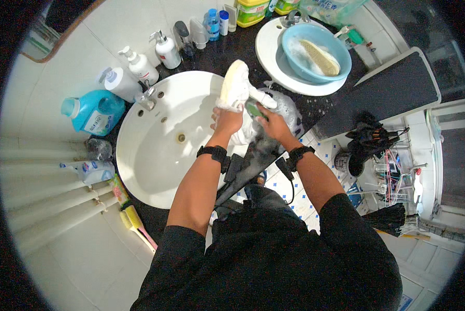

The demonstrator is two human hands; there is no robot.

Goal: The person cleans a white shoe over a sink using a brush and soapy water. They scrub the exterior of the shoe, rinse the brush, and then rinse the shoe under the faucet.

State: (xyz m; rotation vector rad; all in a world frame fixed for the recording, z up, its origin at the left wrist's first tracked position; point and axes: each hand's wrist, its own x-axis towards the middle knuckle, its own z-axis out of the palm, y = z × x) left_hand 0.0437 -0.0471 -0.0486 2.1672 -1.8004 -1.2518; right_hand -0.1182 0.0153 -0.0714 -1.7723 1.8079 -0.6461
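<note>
My left hand [227, 122] grips a wet white shoe [236, 85] over the right rim of the near washbasin [155, 181]. The shoe's cream-edged toe points away from me, and part of its body is behind my hand. Close beside it, my right hand [275, 124] closes around a small green brush [253, 109], mostly covered by my fingers. A white strip [262, 97] juts out between shoe and brush; whether it belongs to the shoe I cannot tell. White suds [288, 110] lie on the dark counter just beyond my right hand.
At the far right, a blue basin [341, 52] of soapy water holds a sole-shaped piece [318, 57] and rests in a second washbasin [266, 46]. Pump bottles [168, 50] and a blue detergent jug [95, 111] line the wall. A yellow-bristled brush [134, 220] lies at left.
</note>
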